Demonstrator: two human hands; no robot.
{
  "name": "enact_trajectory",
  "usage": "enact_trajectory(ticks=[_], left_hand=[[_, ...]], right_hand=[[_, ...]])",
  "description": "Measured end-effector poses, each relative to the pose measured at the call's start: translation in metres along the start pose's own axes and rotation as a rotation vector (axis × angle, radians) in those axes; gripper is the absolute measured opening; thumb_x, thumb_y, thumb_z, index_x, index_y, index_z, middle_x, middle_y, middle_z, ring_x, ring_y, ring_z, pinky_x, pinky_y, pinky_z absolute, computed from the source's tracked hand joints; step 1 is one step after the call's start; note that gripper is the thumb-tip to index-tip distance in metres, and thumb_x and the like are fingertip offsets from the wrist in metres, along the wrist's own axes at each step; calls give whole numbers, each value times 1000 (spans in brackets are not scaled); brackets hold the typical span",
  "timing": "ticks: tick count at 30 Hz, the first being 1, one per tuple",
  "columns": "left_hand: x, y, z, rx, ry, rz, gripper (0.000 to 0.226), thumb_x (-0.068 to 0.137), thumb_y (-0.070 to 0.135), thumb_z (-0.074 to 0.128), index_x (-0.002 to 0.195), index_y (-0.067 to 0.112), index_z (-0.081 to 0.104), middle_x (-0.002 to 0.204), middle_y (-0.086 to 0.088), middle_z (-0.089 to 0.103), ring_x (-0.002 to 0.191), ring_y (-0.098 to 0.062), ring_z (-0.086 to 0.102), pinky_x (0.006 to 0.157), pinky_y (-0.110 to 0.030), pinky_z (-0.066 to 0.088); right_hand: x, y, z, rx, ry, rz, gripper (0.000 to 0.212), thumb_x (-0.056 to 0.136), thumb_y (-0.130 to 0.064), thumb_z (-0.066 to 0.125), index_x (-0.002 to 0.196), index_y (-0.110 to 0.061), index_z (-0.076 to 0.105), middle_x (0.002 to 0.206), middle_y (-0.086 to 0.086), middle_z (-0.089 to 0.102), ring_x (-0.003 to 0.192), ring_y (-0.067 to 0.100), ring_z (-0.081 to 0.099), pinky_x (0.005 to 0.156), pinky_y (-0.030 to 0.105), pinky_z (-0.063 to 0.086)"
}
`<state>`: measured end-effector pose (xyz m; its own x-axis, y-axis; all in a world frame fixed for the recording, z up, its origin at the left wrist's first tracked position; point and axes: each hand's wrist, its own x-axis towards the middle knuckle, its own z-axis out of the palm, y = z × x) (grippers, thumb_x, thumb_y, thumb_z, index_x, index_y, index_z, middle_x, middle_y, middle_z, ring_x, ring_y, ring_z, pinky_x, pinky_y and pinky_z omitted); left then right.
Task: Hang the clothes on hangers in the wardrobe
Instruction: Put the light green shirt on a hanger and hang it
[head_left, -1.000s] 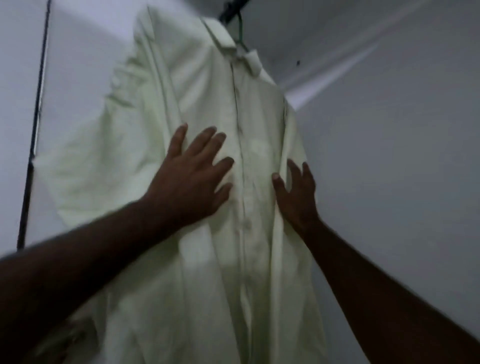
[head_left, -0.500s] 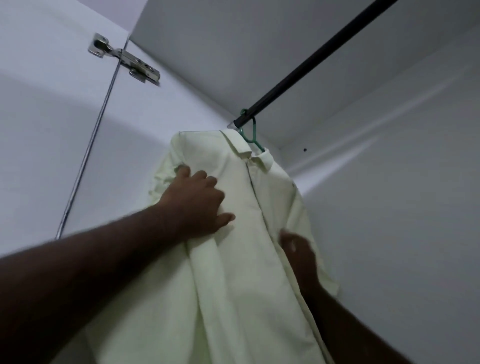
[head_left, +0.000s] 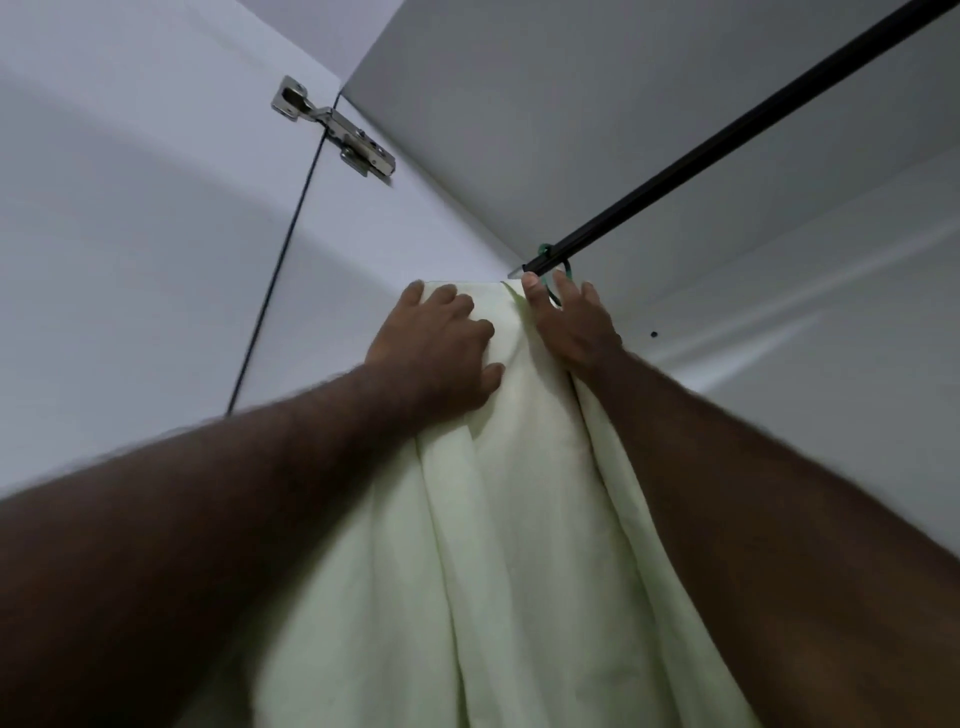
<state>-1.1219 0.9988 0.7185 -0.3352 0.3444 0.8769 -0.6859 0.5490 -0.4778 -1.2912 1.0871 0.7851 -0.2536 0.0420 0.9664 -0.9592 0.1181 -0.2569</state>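
Head view, looking steeply up: a pale green shirt (head_left: 519, 519) hangs from a green hanger (head_left: 568, 269) whose hook sits over the black rail (head_left: 727, 140), close to the rail's end at the wardrobe's side wall. The left hand (head_left: 436, 348) lies on the shirt's shoulder with its fingers curled over the top edge of the cloth, thumb flat on the front. The right hand (head_left: 571, 327) reaches to the collar, thumb and forefinger standing on either side of the green wire just below the rail; whether they pinch the wire or only steady the collar, I cannot tell. The shirt looks light, thin and quite limp: it falls in long loose folds between the two forearms and would likely slide off a narrow hanger if tugged from low down. The sound places to take hold seem to be where the hands are now, at the shoulder seam, where the hanger gives some stiffness beneath, and at the hanger's neck, which carries the weight without creasing the cloth. The wardrobe (head_left: 779, 415) is the only container here; its door (head_left: 130, 234) stands open on a metal hinge (head_left: 337, 132), and the part of it in view holds just this one shirt on the rail.
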Motion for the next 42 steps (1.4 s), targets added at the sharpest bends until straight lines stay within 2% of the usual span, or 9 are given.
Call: enact_trajectory(ticks=[4, 8, 14, 18, 22, 27, 31, 37, 42], left_hand=[[-4, 1, -1, -75, -10, -35, 50, 94, 53, 38, 125, 21, 60, 134, -7, 54, 136, -25, 36, 118, -47, 16], [-7, 1, -2, -125, -14, -51, 45, 95, 49, 40, 120, 19, 63, 130, -8, 57, 135, -26, 38, 118, -46, 15], [-10, 4, -4, -122, -68, -45, 47, 90, 47, 46, 124, 19, 61, 128, -9, 58, 136, -28, 36, 120, -50, 10], [-16, 6, -8, -77, -172, -20, 56, 89, 51, 47, 136, 20, 51, 146, -12, 43, 146, -31, 20, 121, -51, 5], [-24, 8, -13, -71, -285, -30, 63, 91, 57, 46, 143, 22, 43, 158, -14, 24, 150, -31, 8, 121, -52, 3], [-48, 22, -24, -47, -350, -39, 64, 93, 60, 40, 145, 22, 40, 161, -16, 13, 150, -32, 3, 119, -56, 0], [-86, 45, -31, -11, -393, 15, 66, 92, 61, 40, 145, 21, 39, 161, -16, 14, 150, -33, -1, 116, -63, -2], [-160, 84, -45, -113, -514, 132, 61, 94, 55, 39, 145, 21, 37, 161, -14, 16, 151, -28, 3, 118, -60, 0], [-241, 125, -82, -520, -530, 74, 64, 86, 38, 54, 142, 11, 43, 145, -16, 44, 137, -31, 38, 112, -49, 30]], right_hand=[[10, -3, 12, 43, -130, -14, 103, 65, -101, 10, 144, -41, 41, 152, 11, 42, 140, 34, 37, 115, 52, 27], [14, -3, 16, 52, -202, -26, 89, 80, -88, 19, 148, -36, 39, 156, 11, 38, 142, 31, 37, 116, 45, 27], [40, 29, 26, 12, -353, -80, 115, 57, -106, 21, 150, -38, 30, 153, 4, 41, 140, 29, 40, 114, 54, 32], [10, 11, 8, -62, -362, -141, 109, 64, -102, 17, 150, -36, 34, 151, 4, 46, 137, 31, 43, 112, 53, 34], [-35, 8, 1, -144, -263, -129, 119, 64, -100, 15, 142, -15, 44, 143, 14, 50, 132, 33, 45, 108, 50, 40], [-119, 6, -1, -185, -345, -196, 75, 97, -67, 30, 158, -26, 16, 166, 5, 8, 153, 19, 8, 121, 48, 18], [-195, 17, 6, -119, -364, -243, 55, 104, -47, 32, 155, -26, 28, 164, 7, 18, 151, 19, 18, 119, 45, 23], [-296, 39, -3, 28, -435, -105, 62, 93, -48, 31, 143, -15, 47, 145, 8, 49, 135, 25, 44, 109, 46, 37], [-380, 30, -42, 41, -293, -172, 46, 88, -39, 40, 111, -9, 65, 111, 9, 65, 102, 30, 61, 88, 45, 48]])
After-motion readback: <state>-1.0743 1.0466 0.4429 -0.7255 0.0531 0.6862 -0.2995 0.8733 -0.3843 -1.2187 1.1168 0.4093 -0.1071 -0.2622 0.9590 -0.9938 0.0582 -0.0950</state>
